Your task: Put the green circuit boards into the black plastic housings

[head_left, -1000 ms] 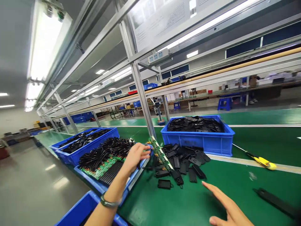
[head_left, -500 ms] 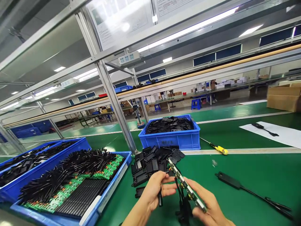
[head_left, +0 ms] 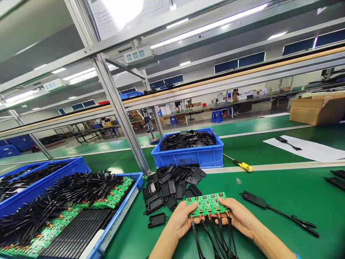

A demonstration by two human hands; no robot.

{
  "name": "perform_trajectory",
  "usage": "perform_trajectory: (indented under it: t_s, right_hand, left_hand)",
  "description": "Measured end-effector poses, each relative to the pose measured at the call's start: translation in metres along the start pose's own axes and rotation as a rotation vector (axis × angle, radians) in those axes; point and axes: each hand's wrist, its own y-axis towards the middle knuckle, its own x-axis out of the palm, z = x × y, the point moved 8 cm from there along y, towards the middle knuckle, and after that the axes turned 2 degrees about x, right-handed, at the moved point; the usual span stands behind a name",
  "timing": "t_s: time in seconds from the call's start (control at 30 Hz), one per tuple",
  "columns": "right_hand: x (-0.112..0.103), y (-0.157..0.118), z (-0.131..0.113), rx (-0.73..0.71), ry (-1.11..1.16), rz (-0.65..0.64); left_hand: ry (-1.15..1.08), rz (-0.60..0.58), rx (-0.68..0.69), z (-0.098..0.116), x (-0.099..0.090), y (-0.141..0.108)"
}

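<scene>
A green circuit board panel (head_left: pixel 207 204) with several small displays lies face up between my hands. Black cables (head_left: pixel 221 235) hang from its near edge on red and yellow wires. My left hand (head_left: pixel 184 217) grips the panel's left end, thumb on top. At the right end my right hand (head_left: pixel 237 216) pinches it the same way, fingers underneath. Just beyond my left hand is a pile of black plastic case halves (head_left: pixel 169 185), with one case half (head_left: pixel 157 220) lying apart. To the right rests a closed black case with a cable (head_left: pixel 254 199).
A blue tray (head_left: pixel 122 212) of green boards with black cables stands at left, beside another blue bin (head_left: pixel 78 167). Behind the pile sits a blue bin (head_left: pixel 188 158) of black parts. A yellow screwdriver (head_left: pixel 245 166), white paper (head_left: pixel 304 147) and cardboard box (head_left: pixel 307 109) lie rightward.
The panel was edge-on in my right hand, with my left hand open beside it. Now it is turned face up and both hands hold it. My view has shifted slightly right.
</scene>
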Motion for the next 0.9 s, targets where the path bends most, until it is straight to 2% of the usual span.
perform_trajectory:
  t_s: [0.1,0.27,0.33,0.47,0.53,0.7,0.77,0.83,0.9]
  right_hand:
    - [-0.003,0.009,0.000,-0.129,-0.137,-0.011]
    - [-0.018,0.015,0.001,-0.328,-0.351,0.252]
    - [-0.018,0.015,0.001,-0.326,-0.338,0.255]
    - [-0.007,0.015,0.007,-0.201,-0.220,0.084]
    - [-0.009,0.014,0.009,-0.186,-0.227,0.120]
    - [-0.019,0.007,0.001,-0.331,-0.398,0.368]
    - [-0.020,0.004,-0.003,-0.366,-0.435,0.417]
    - [-0.019,0.005,-0.001,-0.329,-0.369,0.374]
    - [-0.016,0.009,0.005,-0.232,-0.266,0.264]
  left_hand:
    - [-0.011,0.021,0.045,-0.010,-0.006,0.005]
    - [0.054,0.139,0.143,-0.011,-0.011,-0.002]
    - [0.065,0.177,0.171,-0.007,-0.012,-0.005]
    - [0.066,0.149,0.151,-0.007,-0.009,-0.006]
    - [0.060,0.155,0.149,-0.011,-0.009,-0.005]
    - [0.124,0.247,0.277,-0.014,-0.008,-0.003]
    - [0.185,0.289,0.321,-0.010,-0.009,-0.004]
    - [0.173,0.283,0.303,-0.008,-0.008,-0.004]
    - [0.087,0.232,0.220,-0.009,-0.006,-0.004]
